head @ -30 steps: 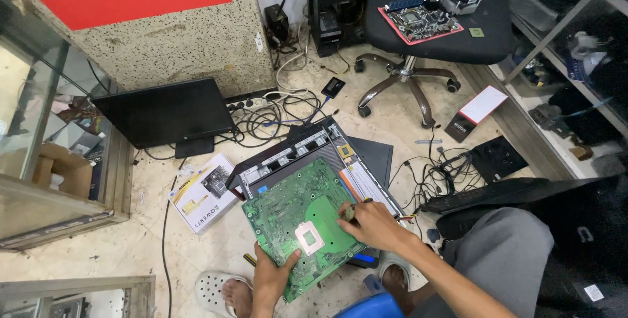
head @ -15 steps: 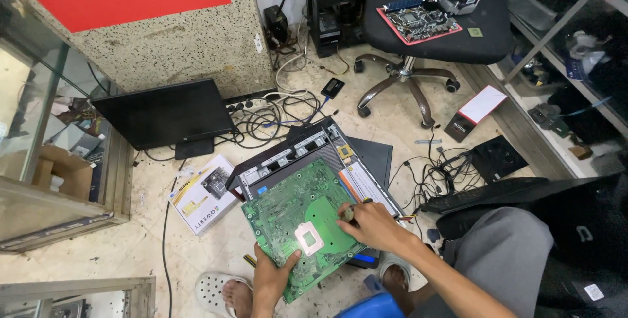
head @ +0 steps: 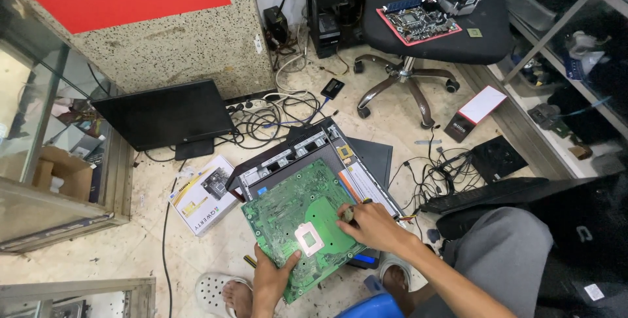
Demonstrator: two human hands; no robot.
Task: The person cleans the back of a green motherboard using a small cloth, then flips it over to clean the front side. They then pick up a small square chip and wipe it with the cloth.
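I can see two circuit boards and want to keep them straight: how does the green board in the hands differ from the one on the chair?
The green board is held tilted over an open computer case by the left hand and right hand; the board on the chair lies flat on the black seat, untouched. The green board shows a bare underside with a square metal plate; the chair board is red-edged, its parts facing up. Both are computer boards.

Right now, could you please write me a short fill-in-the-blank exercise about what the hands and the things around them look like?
1. The left hand grips the near edge of a ____ circuit board.
2. The right hand rests on the board, pinching a small ____.
3. Another circuit board lies on the seat of a black ____.
4. A dark monitor leans against a speckled ____.

Missing words: green; tool; chair; wall
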